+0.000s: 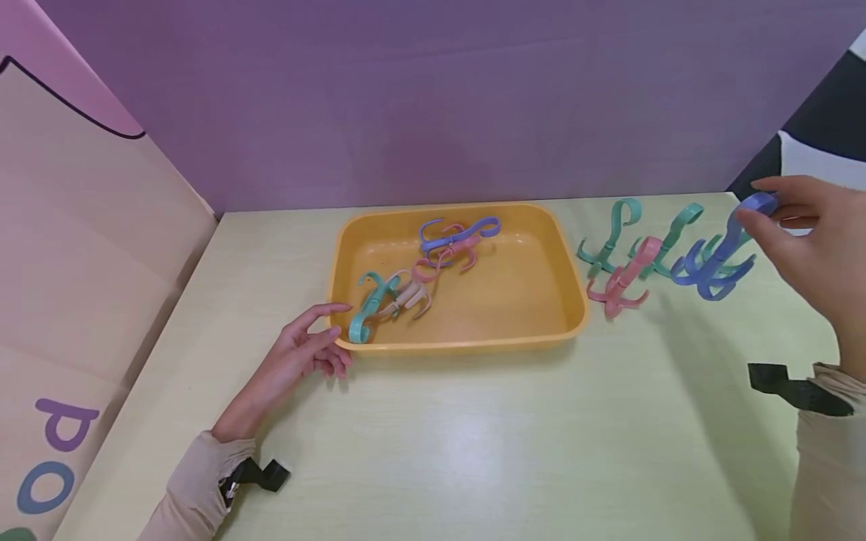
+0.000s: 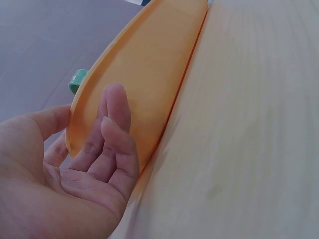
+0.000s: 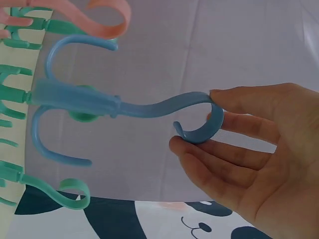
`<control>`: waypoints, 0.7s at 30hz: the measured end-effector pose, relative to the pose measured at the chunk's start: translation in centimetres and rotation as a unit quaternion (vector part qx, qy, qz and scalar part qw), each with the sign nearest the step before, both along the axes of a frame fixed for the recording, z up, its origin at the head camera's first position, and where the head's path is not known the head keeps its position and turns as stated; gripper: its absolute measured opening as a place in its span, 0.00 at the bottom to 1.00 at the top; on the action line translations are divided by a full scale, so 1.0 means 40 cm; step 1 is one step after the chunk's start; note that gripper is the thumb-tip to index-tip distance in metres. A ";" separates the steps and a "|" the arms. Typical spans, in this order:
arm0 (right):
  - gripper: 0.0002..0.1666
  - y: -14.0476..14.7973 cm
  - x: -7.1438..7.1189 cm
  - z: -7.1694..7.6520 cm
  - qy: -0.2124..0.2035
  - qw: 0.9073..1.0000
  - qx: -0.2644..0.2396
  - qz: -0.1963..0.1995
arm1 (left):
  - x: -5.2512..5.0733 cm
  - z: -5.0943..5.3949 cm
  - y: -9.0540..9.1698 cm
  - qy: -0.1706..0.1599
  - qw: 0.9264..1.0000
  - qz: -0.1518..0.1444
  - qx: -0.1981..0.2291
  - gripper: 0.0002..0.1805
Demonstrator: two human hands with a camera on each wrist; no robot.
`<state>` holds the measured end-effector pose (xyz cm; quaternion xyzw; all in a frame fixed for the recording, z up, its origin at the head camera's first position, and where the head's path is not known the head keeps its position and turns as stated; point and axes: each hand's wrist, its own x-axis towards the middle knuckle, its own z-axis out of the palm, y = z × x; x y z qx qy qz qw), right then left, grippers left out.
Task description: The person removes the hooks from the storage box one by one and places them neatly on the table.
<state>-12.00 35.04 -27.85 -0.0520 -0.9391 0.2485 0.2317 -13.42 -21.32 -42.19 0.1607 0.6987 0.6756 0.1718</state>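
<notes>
My right hand [image 1: 815, 240] pinches the curled top of a blue claw hook [image 3: 147, 109], its prongs pointing down at the table's right side. In the right wrist view, thumb and fingers close round that curl. The left hand [image 1: 304, 346] holds the near left corner of a yellow-orange tray [image 1: 501, 289], some fingers at the rim and others loosely bent outside its wall. Inside the tray lie a green hook [image 1: 370, 308], a pale pink hook [image 1: 409, 295], a pink hook [image 1: 467, 244] and a blue-violet hook [image 1: 452, 240], partly overlapping.
Right of the tray, a green hook [image 1: 612, 237], a pink hook [image 1: 632, 274] and another green hook [image 1: 673, 233] stand upright on prongs. A further green hook is partly hidden behind the held blue one. A purple backdrop [image 1: 433, 98] rises behind the pale table [image 1: 473, 436].
</notes>
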 end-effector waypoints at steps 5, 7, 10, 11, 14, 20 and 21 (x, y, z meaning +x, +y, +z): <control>0.25 0.010 -0.018 -0.006 -0.036 0.999 0.033 -0.001 | 0.000 0.000 0.000 -0.004 1.000 0.002 -0.003 0.24; 0.25 0.015 -0.026 -0.011 -0.055 0.998 0.042 0.001 | 0.001 0.000 0.000 -0.004 1.000 0.004 -0.004 0.23; 0.25 0.026 -0.037 -0.021 -0.074 0.995 0.064 0.006 | 0.001 -0.002 -0.001 -0.001 1.000 0.003 -0.003 0.23; 0.25 0.028 -0.040 -0.025 -0.077 0.995 0.069 0.008 | 0.002 -0.003 -0.001 0.001 1.000 0.004 -0.003 0.24; 0.24 0.036 -0.045 -0.035 -0.086 0.992 0.086 0.017 | 0.002 -0.003 -0.001 0.002 1.000 0.003 -0.001 0.24; 0.22 0.042 -0.049 -0.050 -0.095 0.990 0.102 0.032 | 0.000 -0.004 0.001 -0.002 1.000 0.001 0.002 0.24; 0.22 0.043 -0.051 -0.051 -0.099 0.989 0.103 0.033 | 0.000 -0.004 0.002 -0.003 1.000 0.001 0.002 0.24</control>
